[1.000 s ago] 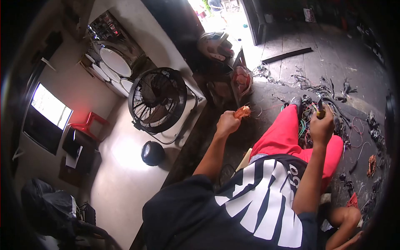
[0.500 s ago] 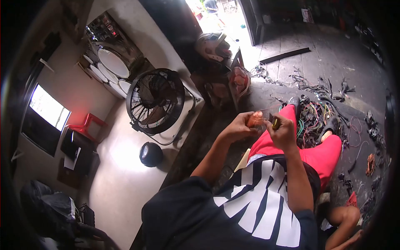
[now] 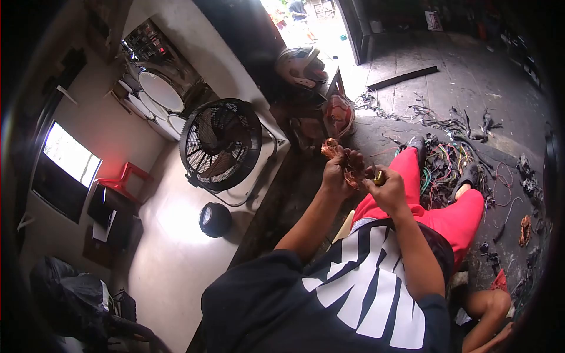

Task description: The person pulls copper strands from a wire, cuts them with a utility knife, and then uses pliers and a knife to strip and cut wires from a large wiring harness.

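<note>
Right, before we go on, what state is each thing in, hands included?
Left hand: closed around the copper bundle.
Copper bundle: bare strands, gripped, one end sticking out.
Right hand: closed on the yellow-handled tool.
Yellow-handled tool: held close to the copper.
Wire heap: tangled, between the feet.
Fan: standing; spinning or not, cannot tell.
Doorway: open.

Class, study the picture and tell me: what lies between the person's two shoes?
Between the left shoe and the right shoe lies a tangled pile of coloured wires; the head view shows it.
</note>
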A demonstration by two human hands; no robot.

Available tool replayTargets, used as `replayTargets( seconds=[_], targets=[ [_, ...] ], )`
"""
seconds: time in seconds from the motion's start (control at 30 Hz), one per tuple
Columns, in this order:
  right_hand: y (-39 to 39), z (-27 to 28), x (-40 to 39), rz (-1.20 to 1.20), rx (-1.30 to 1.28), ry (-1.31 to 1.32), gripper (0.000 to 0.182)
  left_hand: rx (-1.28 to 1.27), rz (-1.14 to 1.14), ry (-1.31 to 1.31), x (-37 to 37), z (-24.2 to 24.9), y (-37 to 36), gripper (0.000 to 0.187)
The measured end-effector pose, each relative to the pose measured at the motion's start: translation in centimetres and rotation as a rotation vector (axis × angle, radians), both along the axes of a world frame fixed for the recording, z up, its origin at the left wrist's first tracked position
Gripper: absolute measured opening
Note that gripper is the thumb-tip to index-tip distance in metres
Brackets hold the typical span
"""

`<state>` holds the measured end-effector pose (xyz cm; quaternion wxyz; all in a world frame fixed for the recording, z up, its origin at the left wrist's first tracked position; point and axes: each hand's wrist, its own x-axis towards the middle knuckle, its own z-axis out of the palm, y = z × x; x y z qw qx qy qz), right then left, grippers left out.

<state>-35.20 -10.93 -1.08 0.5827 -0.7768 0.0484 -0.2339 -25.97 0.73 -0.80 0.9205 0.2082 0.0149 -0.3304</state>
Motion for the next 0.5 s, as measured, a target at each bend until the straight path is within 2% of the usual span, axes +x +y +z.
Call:
replayTargets(
  seconds=[0.1,0.13,0.23,0.37,0.4,0.5],
  targets=[
    [-0.3,-1.0,0.4,0.043,0.12,0.007,0.019,-0.15,-0.086,0.02,2.0,-1.1,1.3,0.027],
    [-0.6,-1.5,0.6,0.087,0.183,0.035,0.021,-0.057,-0.004,0.098,1.6,-0.4,1.2,0.026],
    [-0.9,-1.0,0.3,0.157,0.284,0.057,0.026,0.01,0.03,0.028,1.9,-0.5,1.5,0.028],
    [-1.1,0.1,0.2,0.145,0.524,0.101,0.03,0.006,0.019,0.019,1.8,-0.2,1.9,0.034],
    [-1.2,0.5,-0.1,0.212,0.606,0.157,0.033,-0.027,0.006,0.023,1.5,0.1,1.9,0.036],
    [-0.2,1.2,-0.4,0.333,0.493,0.227,0.034,0.02,0.022,0.012,1.1,0.5,1.6,0.039]
  ],
)
